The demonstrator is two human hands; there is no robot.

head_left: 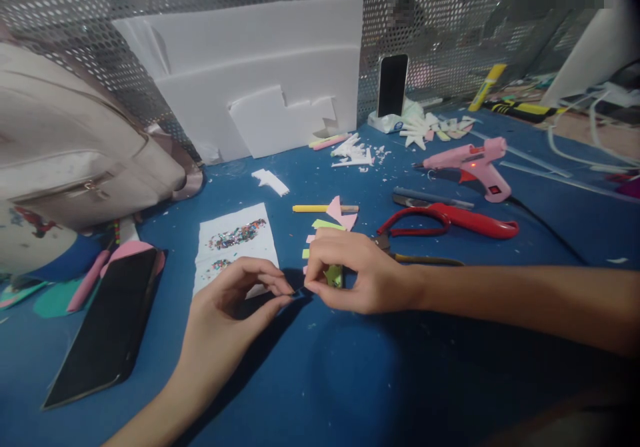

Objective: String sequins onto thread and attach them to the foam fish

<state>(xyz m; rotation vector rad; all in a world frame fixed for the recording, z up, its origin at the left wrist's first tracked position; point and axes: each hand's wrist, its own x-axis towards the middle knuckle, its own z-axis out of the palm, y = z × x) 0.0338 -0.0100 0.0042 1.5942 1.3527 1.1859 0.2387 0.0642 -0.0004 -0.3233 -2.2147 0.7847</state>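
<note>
My left hand [235, 300] and my right hand [350, 270] meet over the blue table [350, 380], fingertips pinched together on a tiny dark blue piece [299, 293]. My right hand also covers a small green foam piece [333, 275]. Pink and green foam cut-outs [336, 219] lie just behind my right hand. A white paper with glitter [235, 240] lies behind my left hand.
A black phone [107, 327] lies at the left beside a beige bag [75, 154]. Red-handled scissors [450, 220], a pink glue gun [470, 164] and a yellow pencil [325, 208] lie behind. White foam boards [260, 74] lean on the perforated wall. Another phone [393, 84] stands upright.
</note>
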